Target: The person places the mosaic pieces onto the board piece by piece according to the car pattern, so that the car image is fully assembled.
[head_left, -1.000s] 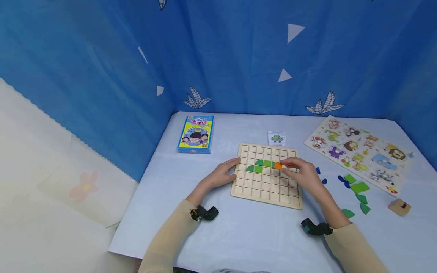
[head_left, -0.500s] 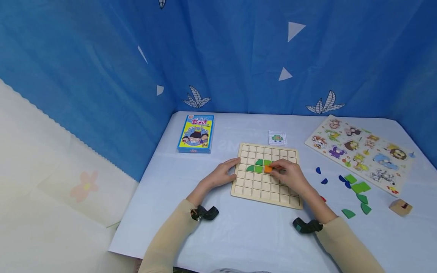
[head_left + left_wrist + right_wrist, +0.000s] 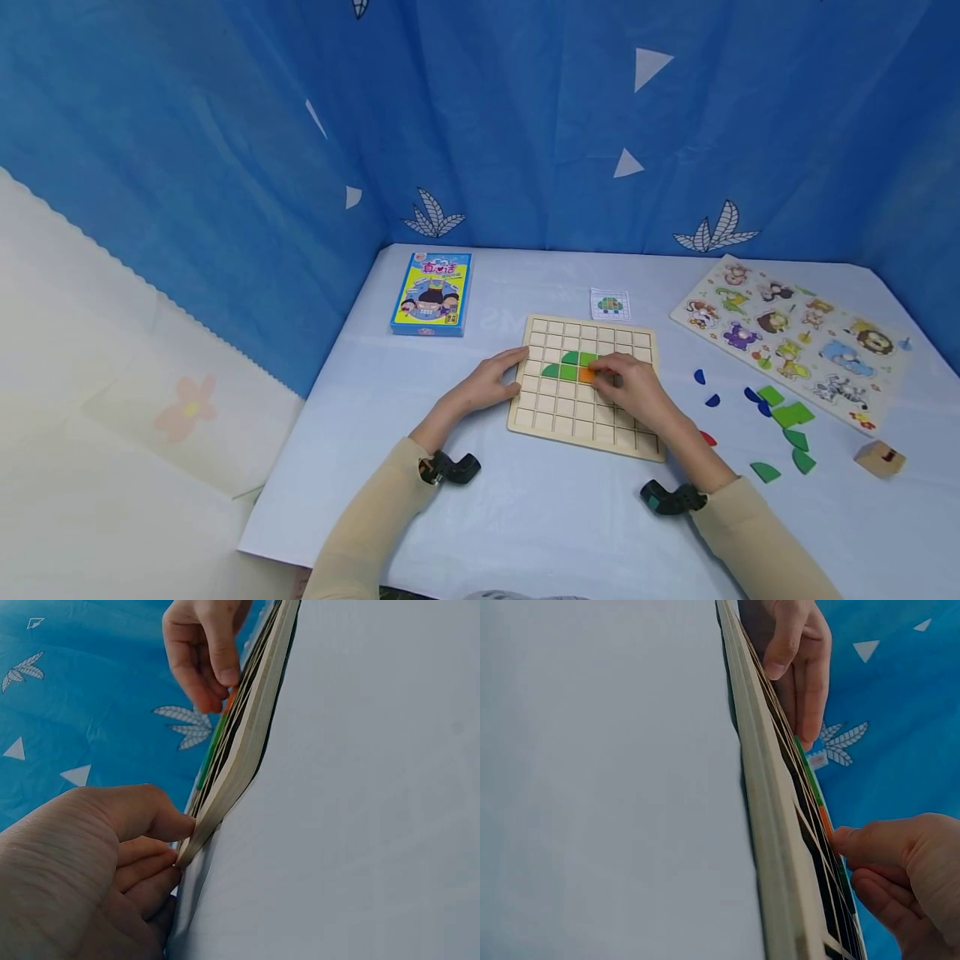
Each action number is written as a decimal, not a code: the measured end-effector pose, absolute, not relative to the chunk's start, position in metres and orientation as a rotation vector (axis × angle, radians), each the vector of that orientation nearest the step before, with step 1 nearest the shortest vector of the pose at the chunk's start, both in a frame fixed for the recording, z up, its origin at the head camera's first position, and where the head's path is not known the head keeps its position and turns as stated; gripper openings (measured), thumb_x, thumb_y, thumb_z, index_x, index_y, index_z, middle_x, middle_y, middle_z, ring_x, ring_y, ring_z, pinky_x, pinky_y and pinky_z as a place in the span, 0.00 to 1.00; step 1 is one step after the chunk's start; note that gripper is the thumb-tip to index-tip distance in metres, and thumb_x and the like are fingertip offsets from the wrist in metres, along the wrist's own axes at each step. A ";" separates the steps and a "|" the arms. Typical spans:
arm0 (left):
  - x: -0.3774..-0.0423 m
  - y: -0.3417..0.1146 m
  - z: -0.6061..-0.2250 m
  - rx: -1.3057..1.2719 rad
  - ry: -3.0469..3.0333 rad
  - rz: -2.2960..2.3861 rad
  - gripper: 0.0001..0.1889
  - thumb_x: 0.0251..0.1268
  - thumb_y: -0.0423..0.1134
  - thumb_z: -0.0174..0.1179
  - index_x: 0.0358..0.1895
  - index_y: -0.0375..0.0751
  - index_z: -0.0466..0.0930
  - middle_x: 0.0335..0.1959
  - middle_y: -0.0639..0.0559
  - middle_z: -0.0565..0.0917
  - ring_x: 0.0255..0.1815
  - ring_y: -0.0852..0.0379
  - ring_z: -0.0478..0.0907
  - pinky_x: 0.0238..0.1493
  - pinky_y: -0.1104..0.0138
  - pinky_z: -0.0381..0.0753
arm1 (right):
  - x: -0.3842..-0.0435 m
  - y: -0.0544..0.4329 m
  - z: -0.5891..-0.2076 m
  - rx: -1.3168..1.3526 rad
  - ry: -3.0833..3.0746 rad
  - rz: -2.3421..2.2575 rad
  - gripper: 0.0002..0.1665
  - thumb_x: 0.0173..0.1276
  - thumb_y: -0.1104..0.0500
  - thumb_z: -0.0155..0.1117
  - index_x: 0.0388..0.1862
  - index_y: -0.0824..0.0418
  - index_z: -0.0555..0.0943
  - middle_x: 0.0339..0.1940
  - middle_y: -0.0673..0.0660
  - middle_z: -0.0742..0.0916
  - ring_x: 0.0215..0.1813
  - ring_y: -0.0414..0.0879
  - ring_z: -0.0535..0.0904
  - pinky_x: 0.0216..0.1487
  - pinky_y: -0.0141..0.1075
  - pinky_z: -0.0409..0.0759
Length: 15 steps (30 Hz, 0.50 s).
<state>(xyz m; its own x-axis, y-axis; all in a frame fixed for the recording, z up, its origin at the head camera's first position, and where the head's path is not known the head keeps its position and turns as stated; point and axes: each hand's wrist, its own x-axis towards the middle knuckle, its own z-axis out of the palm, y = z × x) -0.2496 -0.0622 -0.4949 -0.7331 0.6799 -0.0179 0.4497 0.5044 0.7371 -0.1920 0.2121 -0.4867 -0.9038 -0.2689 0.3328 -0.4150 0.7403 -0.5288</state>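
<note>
A wooden grid board (image 3: 566,425) lies on the table, bearing light green squares (image 3: 568,373) and dark green curved pieces (image 3: 551,370). My right hand (image 3: 633,389) pinches an orange square (image 3: 587,376) at a cell beside the lower green square; its thumb touches the orange square in the right wrist view (image 3: 825,819). Along the board's left edge rests my left hand (image 3: 483,383). Fingers fairly straight, it touches that edge with thumb and fingertips, as the left wrist view shows. The right fingers cover part of the board.
Beyond the board lies a small picture card (image 3: 611,304). A blue and yellow box (image 3: 431,295) stands at the back left. To the right are loose green (image 3: 765,472), blue (image 3: 712,400) and red pieces (image 3: 707,438), an animal puzzle board (image 3: 787,337) and a wooden block (image 3: 881,459).
My right hand has moved left across the board with the orange square, which now sits lower, beside the green square. The left hand has stayed at the edge.
</note>
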 end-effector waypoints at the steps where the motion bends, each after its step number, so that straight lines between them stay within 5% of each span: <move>1: -0.249 -0.062 -0.495 0.948 2.444 1.066 0.34 0.62 0.31 0.55 0.72 0.33 0.55 0.72 0.45 0.58 0.73 0.52 0.51 0.70 0.65 0.52 | -0.192 0.212 -0.487 0.539 -2.705 0.908 0.15 0.56 0.66 0.71 0.43 0.64 0.84 0.40 0.56 0.85 0.39 0.48 0.80 0.38 0.42 0.81; 10: -0.251 -0.062 -0.496 0.958 2.446 1.067 0.34 0.62 0.32 0.55 0.72 0.34 0.56 0.72 0.45 0.58 0.73 0.52 0.52 0.70 0.64 0.53 | -0.192 0.213 -0.483 0.504 -2.719 0.969 0.13 0.56 0.65 0.71 0.42 0.63 0.85 0.37 0.54 0.85 0.36 0.46 0.79 0.37 0.41 0.80; 15: -0.251 -0.063 -0.496 0.957 2.449 1.052 0.34 0.63 0.32 0.55 0.72 0.34 0.55 0.72 0.46 0.58 0.73 0.52 0.51 0.70 0.64 0.53 | -0.185 0.225 -0.464 0.424 -2.727 1.053 0.13 0.59 0.66 0.68 0.45 0.65 0.84 0.41 0.58 0.85 0.42 0.54 0.81 0.42 0.49 0.81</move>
